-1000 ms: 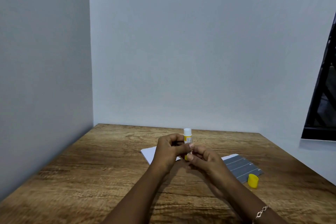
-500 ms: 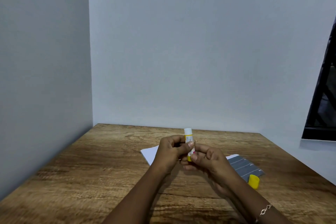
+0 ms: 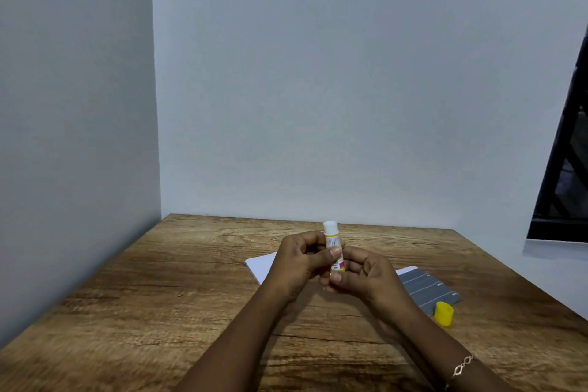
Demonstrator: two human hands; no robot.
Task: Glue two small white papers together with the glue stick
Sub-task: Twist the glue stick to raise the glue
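- Left hand point(image 3: 296, 261) clasps in its grip the barrel of an uncapped yellow-and-white plastic glue stick point(image 3: 331, 237), upright above the wooden bench point(image 3: 191, 264); right hand point(image 3: 366, 277) pinches its base.
- Small white paper point(image 3: 259, 266) lies at the hands' nine o'clock.
- Best practice, by judgement: twist the base slowly, raising little glue.
- Label print unreadable.

Wood-grain bench point(image 3: 159, 312) stood in a corner of pale walls, white paper point(image 3: 261, 266) lay flat near its middle, partly hidden, grey lined sheet point(image 3: 426, 291) lay flat further right, yellow cap point(image 3: 444, 313) sat at that sheet's near edge.
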